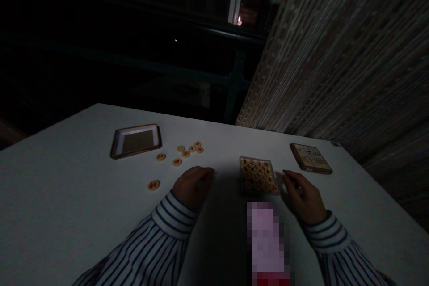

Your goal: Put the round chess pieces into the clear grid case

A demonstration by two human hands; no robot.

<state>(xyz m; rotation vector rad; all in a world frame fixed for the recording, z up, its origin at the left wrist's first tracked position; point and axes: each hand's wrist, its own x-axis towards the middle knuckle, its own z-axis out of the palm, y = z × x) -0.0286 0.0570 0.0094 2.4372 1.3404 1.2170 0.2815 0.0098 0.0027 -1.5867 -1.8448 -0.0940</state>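
My left hand (193, 187) is over the table to the right of several loose xiangqi pieces (186, 153). Its fingers are loosely bent, with the forefinger reaching right and no piece visible in them; the palm is in shadow. A clear square box (258, 175) packed with round pieces, dark-marked at the back and red-marked in front, lies between my hands. Close by its right side is my right hand (305, 197), thumb and forefinger slightly apart, showing nothing between them. One red-marked piece (153, 185) lies apart, left of my left wrist.
A shallow brown-edged tray (114, 145) or lid stands at the back left of the white table (67, 178). On the right is a flat printed box (311, 158). A string curtain (328, 62) hangs behind the table's right side. A pixelated pink patch covers the near middle.
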